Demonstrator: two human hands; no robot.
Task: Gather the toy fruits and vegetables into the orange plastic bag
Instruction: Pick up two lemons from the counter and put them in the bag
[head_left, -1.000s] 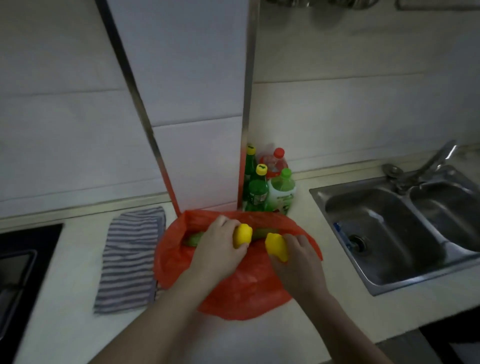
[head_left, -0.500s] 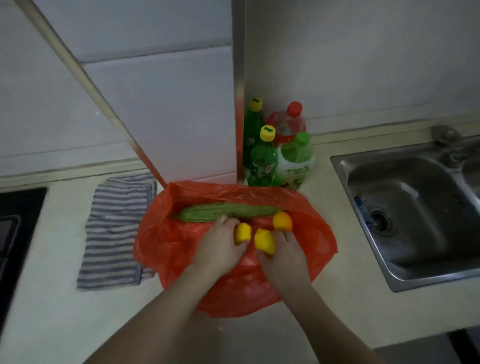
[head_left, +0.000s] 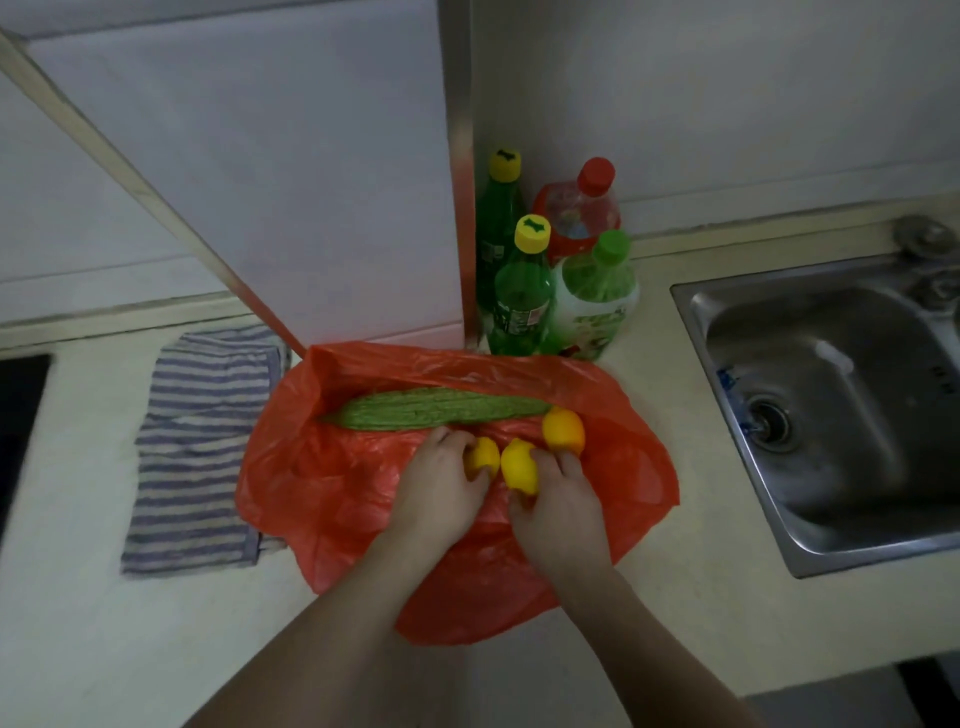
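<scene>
The orange plastic bag (head_left: 332, 478) lies spread on the counter with its mouth toward the wall. A long green bitter gourd (head_left: 436, 409) lies across the bag near the mouth. My left hand (head_left: 441, 486) grips a small yellow-orange fruit (head_left: 483, 456) over the bag's middle. Beside it, my right hand (head_left: 563, 506) holds a yellow lemon (head_left: 519, 466). An orange fruit (head_left: 563, 430) rests on the bag just beyond my right fingers, at the gourd's right tip.
A striped cloth (head_left: 202, 447) lies left of the bag. Several bottles (head_left: 524, 296) stand against the wall behind it. A steel sink (head_left: 831, 405) is sunk into the counter at right. A dark hob edge (head_left: 21, 415) shows at far left.
The camera has tilted down and closer. My two hands have drawn together over the bag, each keeping its fruit. The gourd and the orange fruit have come into view.
</scene>
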